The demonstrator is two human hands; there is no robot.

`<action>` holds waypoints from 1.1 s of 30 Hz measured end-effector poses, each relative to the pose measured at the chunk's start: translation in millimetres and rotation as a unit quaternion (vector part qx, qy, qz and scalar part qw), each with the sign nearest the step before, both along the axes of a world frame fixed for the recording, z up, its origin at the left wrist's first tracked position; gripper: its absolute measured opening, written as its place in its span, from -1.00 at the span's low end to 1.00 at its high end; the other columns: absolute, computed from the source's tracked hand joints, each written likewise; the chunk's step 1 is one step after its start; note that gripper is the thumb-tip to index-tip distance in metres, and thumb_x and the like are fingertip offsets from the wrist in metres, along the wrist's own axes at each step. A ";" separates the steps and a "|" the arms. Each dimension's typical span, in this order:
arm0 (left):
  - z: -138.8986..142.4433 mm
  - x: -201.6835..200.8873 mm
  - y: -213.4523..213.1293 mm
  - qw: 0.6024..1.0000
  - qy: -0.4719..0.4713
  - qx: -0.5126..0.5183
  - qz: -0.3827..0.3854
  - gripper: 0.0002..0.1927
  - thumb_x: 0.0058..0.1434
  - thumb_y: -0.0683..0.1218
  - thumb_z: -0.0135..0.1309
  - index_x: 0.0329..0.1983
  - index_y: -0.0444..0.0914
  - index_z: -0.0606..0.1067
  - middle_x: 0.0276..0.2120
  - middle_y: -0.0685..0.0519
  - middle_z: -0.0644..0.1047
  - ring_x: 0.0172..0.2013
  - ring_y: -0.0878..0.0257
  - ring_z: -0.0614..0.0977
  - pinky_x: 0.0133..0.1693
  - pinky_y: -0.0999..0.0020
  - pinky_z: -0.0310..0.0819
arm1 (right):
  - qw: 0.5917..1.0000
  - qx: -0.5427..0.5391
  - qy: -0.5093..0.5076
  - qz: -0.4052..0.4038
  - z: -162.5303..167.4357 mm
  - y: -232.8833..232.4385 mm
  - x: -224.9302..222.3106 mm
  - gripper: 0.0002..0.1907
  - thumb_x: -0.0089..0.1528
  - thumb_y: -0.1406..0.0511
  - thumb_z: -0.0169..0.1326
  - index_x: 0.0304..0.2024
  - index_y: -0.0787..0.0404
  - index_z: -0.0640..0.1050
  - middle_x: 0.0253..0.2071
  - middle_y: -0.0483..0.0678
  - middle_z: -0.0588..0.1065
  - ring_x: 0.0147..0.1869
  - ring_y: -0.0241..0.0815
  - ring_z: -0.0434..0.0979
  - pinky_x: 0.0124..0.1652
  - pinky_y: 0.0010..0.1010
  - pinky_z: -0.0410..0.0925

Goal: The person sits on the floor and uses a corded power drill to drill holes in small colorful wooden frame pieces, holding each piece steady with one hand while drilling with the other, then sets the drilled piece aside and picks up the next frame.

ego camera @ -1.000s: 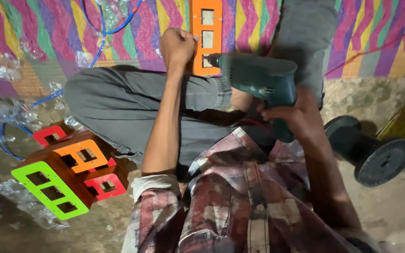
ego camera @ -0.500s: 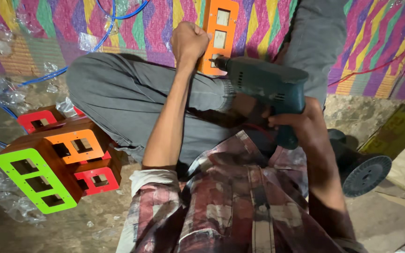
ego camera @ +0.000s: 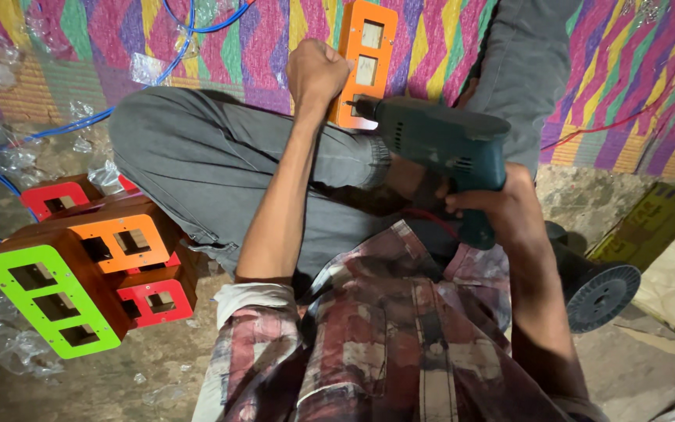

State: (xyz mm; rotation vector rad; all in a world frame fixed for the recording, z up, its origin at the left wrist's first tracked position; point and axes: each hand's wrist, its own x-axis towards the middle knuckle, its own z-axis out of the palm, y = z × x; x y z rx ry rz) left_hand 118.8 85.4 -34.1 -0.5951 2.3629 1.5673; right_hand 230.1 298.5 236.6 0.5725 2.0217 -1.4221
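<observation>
The fingers (ego camera: 323, 69) of the left hand (ego camera: 318, 72) are curled into a tight fist against the near edge of the orange plate (ego camera: 365, 62), seemingly pressing it down so it cannot shift under the tool; whether they pinch the plate or only bear on it cannot be told, since the knuckles hide the contact. Far left, on the floor (ego camera: 119, 387), a stack of wooden boxes sits just off the mat's near edge: a green one (ego camera: 48, 301) lowest and nearest, an orange box (ego camera: 123, 242) above it, a red one (ego camera: 154, 301) beside that, and another red box (ego camera: 56, 202) at the back, faces turned up, within reach of the left arm. Crumpled clear wrap (ego camera: 1, 156) and a blue cable (ego camera: 80, 125) lie about them. The striped mat (ego camera: 244, 47) runs along the far edge of the floor, and the person's grey-trousered legs are folded over it, so the orange plate rests between the knees on the mat. The teal drill (ego camera: 447, 148) points leftward, its bit end touching the plate's lower part just beside the fist. The right hand (ego camera: 501, 211) is wrapped shut around the drill's grip, wrist bent so the tool lies level with the plate. Right of it a black spool (ego camera: 599, 293) lies on the floor, with cardboard (ego camera: 666, 234) near the right edge.
</observation>
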 end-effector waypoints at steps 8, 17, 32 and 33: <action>2.3 0.6 -0.7 1.000 -0.014 0.006 0.003 -0.78 -0.14 -0.08 0.39 -0.67 -0.27 0.57 -0.61 -0.05 0.63 -0.51 0.10 0.71 -0.37 0.20 0.56 | 1.000 -0.012 -0.001 -0.016 8.3 -7.5 0.6 -0.75 0.00 0.53 0.14 -0.24 0.36 0.61 -0.35 -0.03 0.59 -0.32 -0.22 0.59 -0.30 -0.44 0.41; -1.1 1.3 1.0 1.000 -0.004 0.000 0.005 -0.83 -0.14 -0.13 0.34 -0.70 -0.25 0.57 -0.65 -0.05 0.60 -0.53 0.12 0.70 -0.39 0.21 0.56 | 1.000 0.011 -0.006 -0.002 -2.7 -4.9 0.2 -0.75 -0.02 0.52 0.18 -0.26 0.37 0.61 -0.38 -0.01 0.61 -0.37 -0.22 0.59 -0.35 -0.42 0.42; -6.1 3.2 2.7 0.999 0.032 -0.040 -0.001 -0.85 -0.11 -0.14 0.21 -0.70 -0.28 0.54 -0.61 -0.17 0.58 -0.49 -0.07 0.68 -0.35 0.10 0.56 | 0.999 0.054 -0.005 -0.004 9.1 -16.6 -9.1 -0.84 -0.03 0.44 0.22 -0.37 0.35 0.60 -0.51 -0.02 0.54 -0.45 -0.20 0.53 -0.38 -0.39 0.35; -7.3 3.0 3.5 0.997 0.050 -0.056 0.003 -0.87 -0.13 -0.14 0.22 -0.69 -0.28 0.55 -0.59 -0.17 0.59 -0.47 -0.10 0.67 -0.34 0.08 0.56 | 0.998 0.042 -0.017 -0.042 11.3 -16.7 -7.8 -0.82 -0.04 0.45 0.21 -0.35 0.34 0.60 -0.50 -0.03 0.53 -0.45 -0.21 0.52 -0.38 -0.40 0.35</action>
